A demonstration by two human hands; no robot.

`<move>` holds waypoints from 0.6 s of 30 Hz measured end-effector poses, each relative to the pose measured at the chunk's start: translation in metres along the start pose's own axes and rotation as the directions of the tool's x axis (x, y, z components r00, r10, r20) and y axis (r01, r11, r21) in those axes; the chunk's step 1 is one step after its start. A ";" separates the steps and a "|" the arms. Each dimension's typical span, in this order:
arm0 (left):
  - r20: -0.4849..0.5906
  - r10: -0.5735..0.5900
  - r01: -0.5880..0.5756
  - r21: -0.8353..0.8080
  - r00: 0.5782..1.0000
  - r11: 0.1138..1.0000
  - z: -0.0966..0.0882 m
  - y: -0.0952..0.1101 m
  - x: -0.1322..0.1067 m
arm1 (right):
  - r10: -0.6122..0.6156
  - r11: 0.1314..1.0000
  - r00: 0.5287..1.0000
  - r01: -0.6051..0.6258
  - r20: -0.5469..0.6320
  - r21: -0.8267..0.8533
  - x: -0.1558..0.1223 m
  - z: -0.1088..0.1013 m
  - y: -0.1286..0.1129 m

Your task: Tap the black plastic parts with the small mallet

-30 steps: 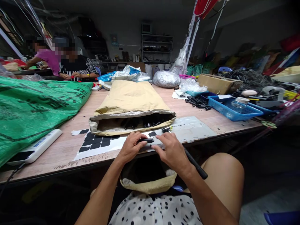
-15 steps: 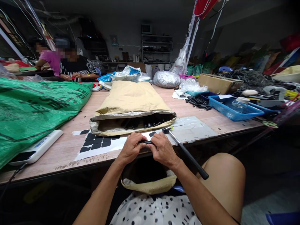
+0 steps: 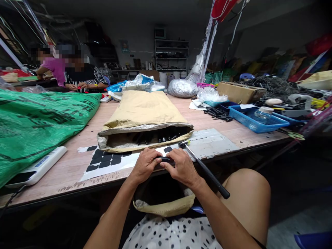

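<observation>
- Fingers point(image 3: 156, 160) of my left hand point(image 3: 145, 166) pinch the small black part point(image 3: 164, 159) at the table point(image 3: 59, 176) edge, steadying it.
- Right hand point(image 3: 183, 167) closed on its other end, possibly twisting.
- Hammer point(image 3: 212, 180) beside it, within reach.

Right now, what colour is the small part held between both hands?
Black; the small part shows best in the head view.

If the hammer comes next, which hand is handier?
Right, probably: the right hand lies beside the hammer, whose handle juts off the table on that side; the left hand is farther, across the small black part both hold.
</observation>
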State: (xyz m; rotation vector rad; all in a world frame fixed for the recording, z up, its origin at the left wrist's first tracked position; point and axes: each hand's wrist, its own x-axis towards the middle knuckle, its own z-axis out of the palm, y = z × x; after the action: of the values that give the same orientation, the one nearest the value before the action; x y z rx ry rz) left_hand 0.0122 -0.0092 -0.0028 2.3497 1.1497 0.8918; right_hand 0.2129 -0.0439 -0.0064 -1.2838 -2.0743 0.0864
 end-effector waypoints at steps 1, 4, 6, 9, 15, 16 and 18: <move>0.001 0.004 -0.004 0.004 1.000 1.000 0.000 0.000 0.000 | -0.002 1.000 1.000 0.002 -0.006 -0.009 0.000 0.001 0.000; -0.004 0.013 -0.013 0.006 1.000 1.000 0.001 0.000 0.000 | -0.012 1.000 1.000 0.012 -0.017 -0.023 0.000 0.004 -0.002; -0.008 0.016 -0.016 0.004 1.000 1.000 0.002 0.000 0.000 | -0.019 1.000 0.999 0.019 -0.028 -0.016 0.000 0.008 -0.004; -0.010 0.018 -0.018 0.008 1.000 1.000 0.002 0.000 -0.001 | -0.011 1.000 0.998 0.011 -0.056 0.010 0.001 0.015 -0.007; -0.025 0.013 -0.013 0.004 1.000 1.000 0.000 0.001 -0.001 | 0.038 0.999 0.999 -0.039 -0.025 -0.032 -0.001 -0.009 -0.006; -0.043 0.003 -0.002 0.018 0.999 1.000 0.001 0.001 -0.001 | 0.057 0.996 0.998 -0.060 -0.035 -0.064 -0.004 -0.019 -0.002; -0.096 -0.027 0.032 0.055 0.995 0.998 0.002 0.001 0.000 | 0.150 0.974 0.984 -0.163 -0.091 -0.160 -0.012 -0.042 0.008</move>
State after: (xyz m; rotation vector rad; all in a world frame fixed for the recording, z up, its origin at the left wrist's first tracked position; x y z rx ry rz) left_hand 0.0141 -0.0095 -0.0040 2.3506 1.2591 0.9830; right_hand 0.2463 -0.0616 0.0161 -1.5269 -1.9442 -0.0688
